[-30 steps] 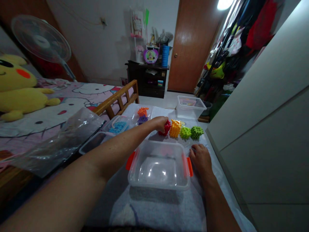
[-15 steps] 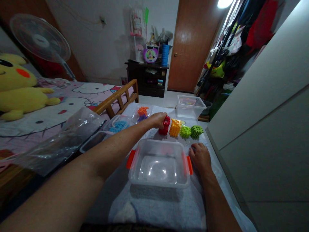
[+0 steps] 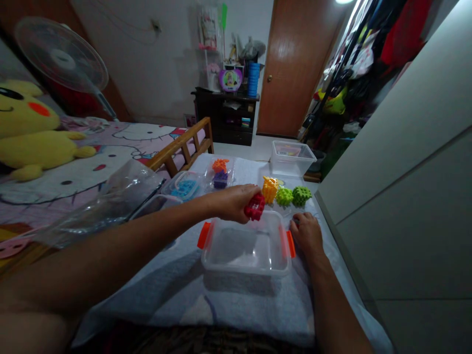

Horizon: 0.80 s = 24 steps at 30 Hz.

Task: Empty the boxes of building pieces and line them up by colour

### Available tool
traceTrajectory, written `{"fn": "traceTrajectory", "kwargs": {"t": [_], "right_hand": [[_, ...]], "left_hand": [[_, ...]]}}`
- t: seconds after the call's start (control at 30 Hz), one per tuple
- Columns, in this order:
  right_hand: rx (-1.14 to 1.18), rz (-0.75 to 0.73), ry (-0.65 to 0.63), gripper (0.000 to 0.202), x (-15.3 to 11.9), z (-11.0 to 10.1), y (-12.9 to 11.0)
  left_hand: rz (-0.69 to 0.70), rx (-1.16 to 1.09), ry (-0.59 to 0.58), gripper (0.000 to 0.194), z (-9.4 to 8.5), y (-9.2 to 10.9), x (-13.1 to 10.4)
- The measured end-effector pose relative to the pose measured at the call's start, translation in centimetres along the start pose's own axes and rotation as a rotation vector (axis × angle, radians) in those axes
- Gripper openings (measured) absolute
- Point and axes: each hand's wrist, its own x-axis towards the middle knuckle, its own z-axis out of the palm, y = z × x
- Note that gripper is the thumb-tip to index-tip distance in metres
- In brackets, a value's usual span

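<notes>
My left hand [image 3: 236, 201] is closed around a bundle of red plastic toy pieces [image 3: 255, 206], raised over the far rim of a clear plastic box [image 3: 245, 268] with orange side clips. The box stands open on the cloth, with nothing visible inside. Right of the box, my right hand [image 3: 307, 232] rests on the cloth with its fingers curled; a small dark thing seems to show by its fingertips, too little to name. Beyond it sit bundles of the same kind in yellow-orange [image 3: 270, 190], lime [image 3: 284, 196] and dark green [image 3: 301, 195].
Orange pieces [image 3: 220, 165] and purple pieces [image 3: 220, 179] lie on a clear tray at the back left. Blue pieces [image 3: 185, 188] fill a clear tub nearby. Another clear bin [image 3: 293, 158] stands at the far right. A plastic bag [image 3: 106, 206] lies left, by the bed.
My left hand has lifted the red bundle from the row and brought it toward me, over the box. My right hand has stayed nearly in place.
</notes>
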Motion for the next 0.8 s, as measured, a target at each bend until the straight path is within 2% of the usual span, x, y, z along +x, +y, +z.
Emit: {"fn": "traceTrajectory", "kwargs": {"t": [0.1, 0.17, 0.33, 0.43, 0.63, 0.8], "right_hand": [[0.001, 0.006, -0.001, 0.021, 0.0, 0.1, 0.1], [0.000, 0.011, -0.002, 0.021, 0.1, 0.2, 0.1], [-0.002, 0.014, -0.007, 0.021, 0.2, 0.1, 0.0], [-0.001, 0.009, 0.003, 0.021, 0.1, 0.1, 0.0], [0.006, 0.010, 0.001, 0.022, -0.1, 0.1, -0.1], [0.002, 0.009, -0.007, 0.022, -0.1, -0.1, -0.2]], "left_hand": [[0.029, -0.058, -0.088, 0.053, 1.1, 1.7, -1.9], [0.045, -0.072, -0.134, 0.050, 2.1, 2.5, -2.4], [0.065, -0.012, -0.239, 0.044, 4.9, 3.1, -1.1], [0.028, 0.048, -0.273, 0.043, 6.2, 3.3, 0.2], [-0.021, 0.078, -0.231, 0.040, 8.9, 3.7, 2.0], [-0.031, 0.076, -0.157, 0.042, 11.3, 3.5, 2.4]]}}
